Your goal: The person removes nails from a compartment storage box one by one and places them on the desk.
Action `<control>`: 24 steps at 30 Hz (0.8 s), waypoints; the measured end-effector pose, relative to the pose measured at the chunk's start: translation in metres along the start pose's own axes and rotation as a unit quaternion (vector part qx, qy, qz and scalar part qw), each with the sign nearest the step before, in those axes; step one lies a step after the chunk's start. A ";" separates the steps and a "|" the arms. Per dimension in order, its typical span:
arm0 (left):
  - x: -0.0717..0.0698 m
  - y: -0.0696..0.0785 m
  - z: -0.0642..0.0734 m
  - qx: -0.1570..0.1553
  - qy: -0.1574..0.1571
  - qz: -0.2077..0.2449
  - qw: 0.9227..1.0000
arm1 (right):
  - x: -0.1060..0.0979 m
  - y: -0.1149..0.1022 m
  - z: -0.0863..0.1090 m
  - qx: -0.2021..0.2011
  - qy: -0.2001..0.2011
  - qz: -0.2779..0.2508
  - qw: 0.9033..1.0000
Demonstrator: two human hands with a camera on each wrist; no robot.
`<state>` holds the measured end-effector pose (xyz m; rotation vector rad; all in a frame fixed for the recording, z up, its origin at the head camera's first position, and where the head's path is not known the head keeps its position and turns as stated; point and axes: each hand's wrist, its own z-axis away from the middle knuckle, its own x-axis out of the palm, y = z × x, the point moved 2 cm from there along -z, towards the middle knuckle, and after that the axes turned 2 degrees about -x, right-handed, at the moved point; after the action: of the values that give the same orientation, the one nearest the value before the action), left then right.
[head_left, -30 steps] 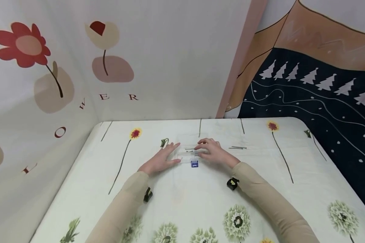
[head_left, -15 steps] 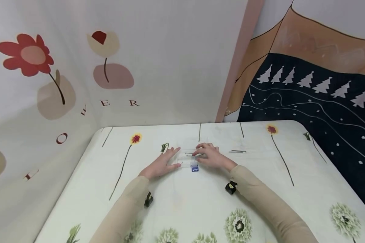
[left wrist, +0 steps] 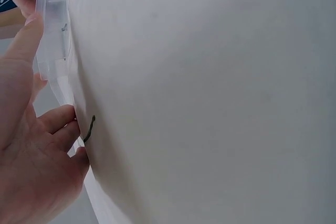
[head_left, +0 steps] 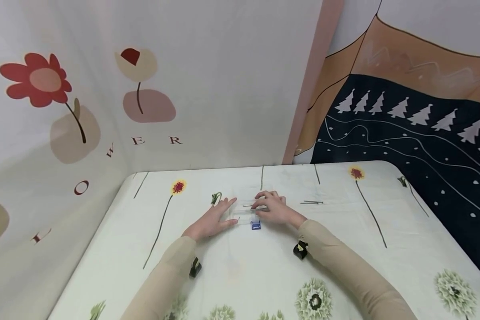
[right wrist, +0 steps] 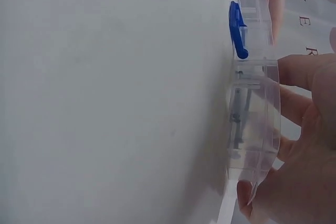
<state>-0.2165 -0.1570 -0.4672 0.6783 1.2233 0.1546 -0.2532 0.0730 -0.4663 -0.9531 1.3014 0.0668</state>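
A clear plastic compartment box [head_left: 244, 216] with a blue latch [head_left: 256, 225] lies on the table, its front side also seen in the right wrist view. My left hand [head_left: 213, 221] stretches along its left end, fingers spread, thumb at the front corner. In the left wrist view the index finger of this left hand [left wrist: 31, 145] reaches along the box's wall [left wrist: 51, 40]. My right hand [head_left: 274, 209] is over the box's right part, thumb and fingers pinching a long thin nail [head_left: 260, 209]. Thin metal pieces [right wrist: 239, 119] show through the box's wall in the right wrist view.
Two long nails [head_left: 312, 202] lie on the tablecloth to the right of the box. The cloth [head_left: 240, 262] is white with printed flowers. Fabric hangings [head_left: 224, 89] stand behind and at the sides of the table.
My right hand has moved slightly left and lower over the box, and its fingers have closed on the long nail. My left hand stays at the box's left end. The head view has tilted up slightly.
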 end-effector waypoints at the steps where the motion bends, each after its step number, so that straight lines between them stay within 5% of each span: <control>1: 0.000 0.000 0.000 0.000 0.002 -0.001 1.000 | 0.000 -0.001 -0.001 0.004 0.000 -0.005 1.000; 11: 0.001 0.002 0.002 0.003 0.007 -0.005 1.000 | -0.003 -0.008 -0.005 0.039 0.027 -0.041 0.998; 24: 0.001 0.002 0.002 0.012 0.011 -0.001 1.000 | -0.003 -0.008 -0.003 0.032 -0.004 -0.030 0.999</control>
<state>-0.2139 -0.1555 -0.4663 0.6978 1.2478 0.1468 -0.2526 0.0672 -0.4587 -0.9360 1.2599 -0.0175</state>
